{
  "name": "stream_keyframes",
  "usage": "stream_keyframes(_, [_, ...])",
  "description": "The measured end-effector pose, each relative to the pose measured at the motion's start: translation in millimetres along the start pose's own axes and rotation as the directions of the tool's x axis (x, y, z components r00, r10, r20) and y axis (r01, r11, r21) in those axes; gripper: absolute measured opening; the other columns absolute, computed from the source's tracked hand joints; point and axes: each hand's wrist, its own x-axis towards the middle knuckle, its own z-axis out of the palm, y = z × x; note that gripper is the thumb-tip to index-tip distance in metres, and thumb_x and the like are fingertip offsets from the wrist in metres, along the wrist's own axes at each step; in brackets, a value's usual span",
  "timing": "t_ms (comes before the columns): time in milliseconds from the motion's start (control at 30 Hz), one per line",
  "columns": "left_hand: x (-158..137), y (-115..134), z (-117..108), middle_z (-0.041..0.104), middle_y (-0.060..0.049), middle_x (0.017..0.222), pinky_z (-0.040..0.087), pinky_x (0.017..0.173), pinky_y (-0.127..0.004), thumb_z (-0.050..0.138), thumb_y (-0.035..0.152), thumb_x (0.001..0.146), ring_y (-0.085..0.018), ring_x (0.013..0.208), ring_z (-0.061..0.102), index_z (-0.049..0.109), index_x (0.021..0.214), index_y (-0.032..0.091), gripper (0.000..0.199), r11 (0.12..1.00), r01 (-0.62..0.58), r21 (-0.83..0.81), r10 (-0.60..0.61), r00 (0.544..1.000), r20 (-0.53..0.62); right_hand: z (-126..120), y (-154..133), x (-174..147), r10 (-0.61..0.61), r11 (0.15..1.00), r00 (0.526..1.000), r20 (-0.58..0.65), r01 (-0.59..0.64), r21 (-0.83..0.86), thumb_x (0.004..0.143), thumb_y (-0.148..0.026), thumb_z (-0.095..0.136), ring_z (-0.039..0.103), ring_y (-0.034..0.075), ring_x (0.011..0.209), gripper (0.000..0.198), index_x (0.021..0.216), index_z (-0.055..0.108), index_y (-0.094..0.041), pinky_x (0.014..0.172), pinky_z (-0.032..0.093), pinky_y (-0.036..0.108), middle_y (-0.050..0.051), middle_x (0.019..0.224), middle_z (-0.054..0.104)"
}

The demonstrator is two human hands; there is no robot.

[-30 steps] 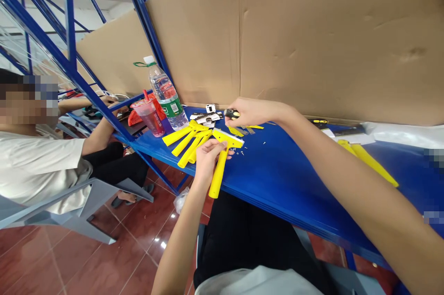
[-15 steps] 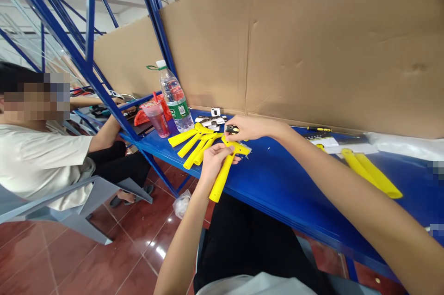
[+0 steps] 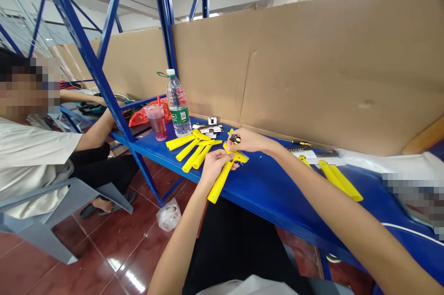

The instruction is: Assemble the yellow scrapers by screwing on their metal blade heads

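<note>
My left hand [image 3: 214,164] is closed around the neck of a yellow T-shaped scraper [image 3: 219,183]. Its hollow handle slants toward my lap, over the front edge of the blue table. In my right hand [image 3: 250,140] is a screwdriver [image 3: 236,139] with a black and yellow handle, held over the scraper's wide head. The fingers hide its tip, so contact with the scraper cannot be made out. Several more yellow scrapers [image 3: 190,155] lie fanned out just left of my hands.
A water bottle [image 3: 179,110] and a drink cup [image 3: 157,124] stand at the back left, beside a blue upright [image 3: 165,31]. Yellow handles [image 3: 338,179] and another screwdriver [image 3: 300,143] lie to the right. Cardboard [image 3: 312,68] walls the back. A seated person [image 3: 34,147] works at left.
The view has swung a little up and to the right. Both hands keep their hold on the scraper and the screwdriver, with hardly any change in pose.
</note>
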Motion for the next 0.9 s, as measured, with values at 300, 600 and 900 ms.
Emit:
stream_keyframes(300, [-0.9,1.4,-1.1,0.08,-0.009,0.074,0.067,0.067,-0.032,0.1,0.041,0.067,-0.025,0.067,0.081,0.068,0.082,0.016,0.043,1.0,-0.001,0.017,0.0,1.0,0.017,3.8,0.6,-10.7,0.241,0.964,0.966,-0.092,-0.228,0.139,0.078,-0.053,0.088,0.041,0.011,0.051,0.04,0.09,0.067,-0.022,0.046,0.03,0.026,-0.004,0.064,0.056])
stream_keyframes(600, [-0.6,4.8,2.9,0.075,-0.004,0.072,0.066,0.064,-0.032,0.101,0.037,0.065,-0.026,0.068,0.081,0.065,0.081,0.017,0.044,0.998,-0.05,-0.042,0.044,0.991,-0.127,23.1,56.9,-46.7,0.031,0.957,0.914,-0.405,-0.144,-0.251,0.096,-0.032,0.073,0.074,0.025,0.094,0.013,0.096,0.08,-0.02,0.084,0.048,0.033,0.008,0.101,0.083])
stream_keyframes(900, [1.3,8.5,4.8,0.073,-0.002,0.075,0.064,0.066,-0.027,0.097,0.035,0.07,-0.021,0.073,0.08,0.064,0.083,0.018,0.039,0.994,-0.103,-0.041,0.091,0.969,-0.23,38.9,59.9,-45.1,0.041,0.942,0.987,-0.152,-0.089,-0.325,0.094,-0.034,0.081,0.075,0.025,0.097,0.011,0.093,0.083,-0.023,0.081,0.048,0.031,0.007,0.101,0.083])
